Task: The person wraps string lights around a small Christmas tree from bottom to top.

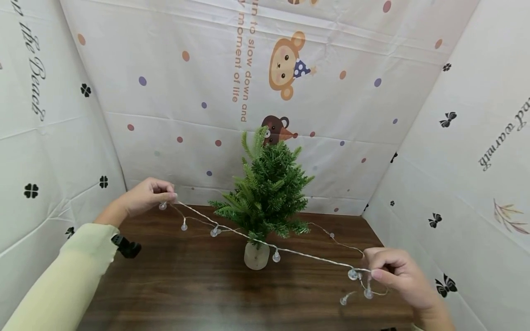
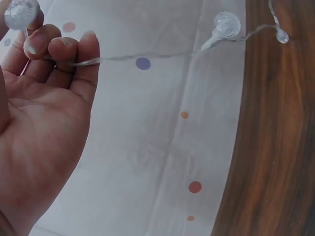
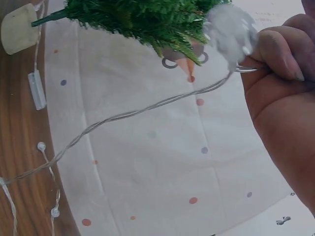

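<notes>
A small artificial Christmas tree (image 1: 275,193) stands upright on the wooden table, its pale base (image 1: 256,257) at the bottom. In front of it a string of lights (image 1: 306,254) with clear round bulbs is stretched from side to side, sloping down to the right. My left hand (image 1: 148,197) pinches the wire at the left, thumb against fingers. At the lower right, my right hand (image 1: 397,275) pinches the other end of this stretch. A loose loop with bulbs (image 1: 368,293) dangles under the right hand. More wire runs behind the tree, partly hidden by its branches.
The brown table (image 1: 186,285) is bounded by printed white cloth walls (image 1: 165,101) at the back and both sides. A small white rectangular piece (image 3: 36,90) on a wire lies by the tree base in the right wrist view.
</notes>
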A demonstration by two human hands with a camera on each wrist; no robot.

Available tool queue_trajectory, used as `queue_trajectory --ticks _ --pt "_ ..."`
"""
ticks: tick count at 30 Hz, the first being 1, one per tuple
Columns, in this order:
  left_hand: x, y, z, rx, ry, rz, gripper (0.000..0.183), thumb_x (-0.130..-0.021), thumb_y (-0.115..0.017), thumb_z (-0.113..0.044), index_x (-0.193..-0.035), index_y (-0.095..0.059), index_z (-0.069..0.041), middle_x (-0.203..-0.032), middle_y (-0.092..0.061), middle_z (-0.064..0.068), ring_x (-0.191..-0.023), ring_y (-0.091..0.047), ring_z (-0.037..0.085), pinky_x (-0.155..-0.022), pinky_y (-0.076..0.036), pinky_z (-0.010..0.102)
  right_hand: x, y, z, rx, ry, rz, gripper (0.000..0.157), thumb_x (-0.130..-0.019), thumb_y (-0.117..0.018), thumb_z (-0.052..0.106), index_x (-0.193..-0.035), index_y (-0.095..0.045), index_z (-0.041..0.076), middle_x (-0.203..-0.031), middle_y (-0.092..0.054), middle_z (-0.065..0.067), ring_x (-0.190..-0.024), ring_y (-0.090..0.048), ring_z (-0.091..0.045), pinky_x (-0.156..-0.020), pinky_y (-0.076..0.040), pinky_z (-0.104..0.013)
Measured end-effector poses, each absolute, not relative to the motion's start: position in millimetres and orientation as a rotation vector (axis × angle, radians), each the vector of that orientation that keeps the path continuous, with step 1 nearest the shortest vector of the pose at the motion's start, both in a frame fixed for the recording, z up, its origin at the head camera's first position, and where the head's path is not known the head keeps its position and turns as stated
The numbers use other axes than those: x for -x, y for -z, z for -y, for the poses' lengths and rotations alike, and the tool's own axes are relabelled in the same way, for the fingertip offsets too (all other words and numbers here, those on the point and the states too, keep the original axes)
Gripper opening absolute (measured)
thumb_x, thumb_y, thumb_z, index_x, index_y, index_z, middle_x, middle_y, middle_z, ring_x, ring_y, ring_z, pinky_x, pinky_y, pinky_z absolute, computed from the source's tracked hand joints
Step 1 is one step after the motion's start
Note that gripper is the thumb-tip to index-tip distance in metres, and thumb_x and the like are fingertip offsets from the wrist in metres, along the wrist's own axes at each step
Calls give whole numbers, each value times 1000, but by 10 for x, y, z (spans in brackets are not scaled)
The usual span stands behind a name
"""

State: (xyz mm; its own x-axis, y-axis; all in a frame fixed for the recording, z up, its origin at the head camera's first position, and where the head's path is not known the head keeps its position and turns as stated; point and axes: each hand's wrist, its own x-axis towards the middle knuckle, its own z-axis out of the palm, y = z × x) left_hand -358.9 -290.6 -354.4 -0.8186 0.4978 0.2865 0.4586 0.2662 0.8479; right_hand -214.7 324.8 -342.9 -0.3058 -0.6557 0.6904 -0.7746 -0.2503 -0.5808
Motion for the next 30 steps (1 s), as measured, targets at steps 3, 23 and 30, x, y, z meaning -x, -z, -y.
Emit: queue_trajectory --ticks 3,23,30 --pt "3625 3482 2889 -975 -1687 -2408 23 -103 -58 -2 -83 -59 10 -79 -59 -5 -66 -56 7 -60 -52 25 2145 3328 -3228 -1817 -1638 1803 24 -86 -48 -25 -87 -59 -3 -68 -33 -6 -61 -38 -14 -55 -36 -20" --pt "3791 3100 2435 -827 -1677 -2655 42 -107 -56 -31 -79 -58 0 -72 -52 0 -55 -35 13 -44 -30 30 2248 3032 -3397 -2036 -2145 1238 19 -100 -33 -13 -95 -49 -20 -73 -28 -13 -68 -30 -25 -61 -23 -31" --pt "3846 2881 2164 -985 -1755 -2640 46 -108 -54 -31 -73 -55 0 -70 -50 5 -62 -38 21 -55 -34 32 2210 2987 -3471 -2063 -2187 1104 18 -92 -29 -13 -92 -46 -20 -70 -28 -8 -65 -27 -21 -69 -24 -32"
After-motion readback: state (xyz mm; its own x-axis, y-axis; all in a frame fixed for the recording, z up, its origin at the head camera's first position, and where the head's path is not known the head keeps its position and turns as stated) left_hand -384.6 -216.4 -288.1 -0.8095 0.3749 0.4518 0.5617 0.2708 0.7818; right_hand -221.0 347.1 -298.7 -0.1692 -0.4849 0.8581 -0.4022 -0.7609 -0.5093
